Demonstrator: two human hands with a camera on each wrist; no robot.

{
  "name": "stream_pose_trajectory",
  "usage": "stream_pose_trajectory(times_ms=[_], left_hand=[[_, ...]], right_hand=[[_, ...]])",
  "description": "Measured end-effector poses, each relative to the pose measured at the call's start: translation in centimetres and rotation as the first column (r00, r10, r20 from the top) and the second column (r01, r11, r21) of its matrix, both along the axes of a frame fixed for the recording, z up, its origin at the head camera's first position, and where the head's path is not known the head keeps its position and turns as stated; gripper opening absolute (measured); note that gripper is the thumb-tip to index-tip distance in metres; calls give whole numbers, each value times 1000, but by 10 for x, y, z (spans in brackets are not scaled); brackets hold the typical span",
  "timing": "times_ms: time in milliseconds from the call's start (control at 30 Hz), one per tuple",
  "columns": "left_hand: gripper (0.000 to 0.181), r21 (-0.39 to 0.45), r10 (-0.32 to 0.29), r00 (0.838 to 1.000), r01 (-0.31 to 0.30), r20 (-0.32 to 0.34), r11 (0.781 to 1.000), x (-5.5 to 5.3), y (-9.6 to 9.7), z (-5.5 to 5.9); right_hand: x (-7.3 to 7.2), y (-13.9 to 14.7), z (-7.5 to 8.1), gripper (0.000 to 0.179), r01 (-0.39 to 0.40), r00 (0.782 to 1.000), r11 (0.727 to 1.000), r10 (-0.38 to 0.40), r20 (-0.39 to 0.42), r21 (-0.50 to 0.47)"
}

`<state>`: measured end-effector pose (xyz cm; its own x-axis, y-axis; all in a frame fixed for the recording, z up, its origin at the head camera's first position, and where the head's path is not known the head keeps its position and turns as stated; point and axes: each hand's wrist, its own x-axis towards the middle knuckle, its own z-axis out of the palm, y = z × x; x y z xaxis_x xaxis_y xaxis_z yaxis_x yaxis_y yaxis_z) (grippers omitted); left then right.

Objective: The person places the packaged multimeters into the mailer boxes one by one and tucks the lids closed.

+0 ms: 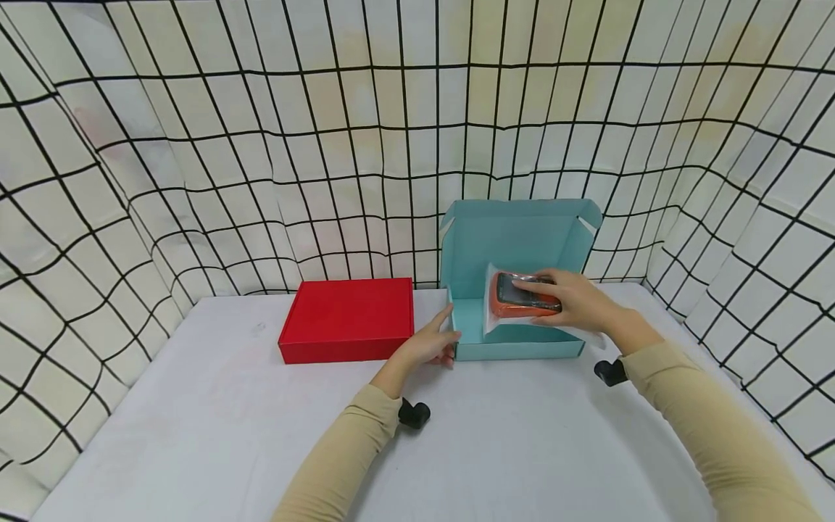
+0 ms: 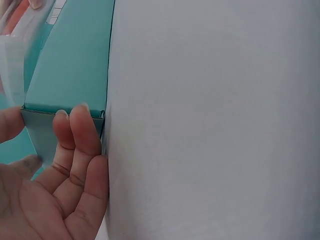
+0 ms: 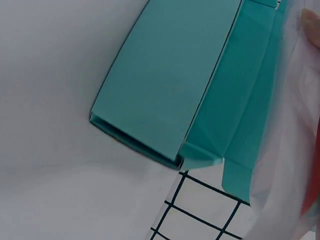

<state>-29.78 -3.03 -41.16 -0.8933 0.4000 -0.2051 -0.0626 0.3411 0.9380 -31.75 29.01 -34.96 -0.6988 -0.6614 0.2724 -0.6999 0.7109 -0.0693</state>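
Observation:
A teal cardboard box (image 1: 522, 351) stands with its lid (image 1: 515, 232) raised at the back. Its left front corner is gripped by my left hand (image 1: 425, 344); in the left wrist view the thumb (image 2: 10, 125) lies at the wall's top edge and curled fingers (image 2: 82, 132) press the outer side. Over the box's right half, my right hand (image 1: 570, 297) holds an orange device with a dark face (image 1: 512, 293), wrapped in a plastic bag (image 1: 491, 326). The bag (image 3: 280, 165) hangs over the box in the right wrist view, where most of that hand is out of frame.
A closed red box (image 1: 349, 319) sits left of the teal one on the white-covered table (image 1: 196, 435). White walls with a black grid (image 1: 352, 145) enclose the back and sides. Black wrist cameras (image 1: 414, 415) show at both cuffs.

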Motion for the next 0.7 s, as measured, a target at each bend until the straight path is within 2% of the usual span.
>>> stream_pose_trajectory(times_ms=[433, 700], left_hand=[[72, 12, -7, 1000, 7, 6, 1000, 1, 0, 3], [72, 13, -5, 1000, 5, -5, 1000, 0, 0, 1]], right_hand=[[-11, -15, -3, 73, 18, 1000, 999, -18, 7, 43], [-21, -27, -6, 72, -71, 994, 994, 77, -75, 81]])
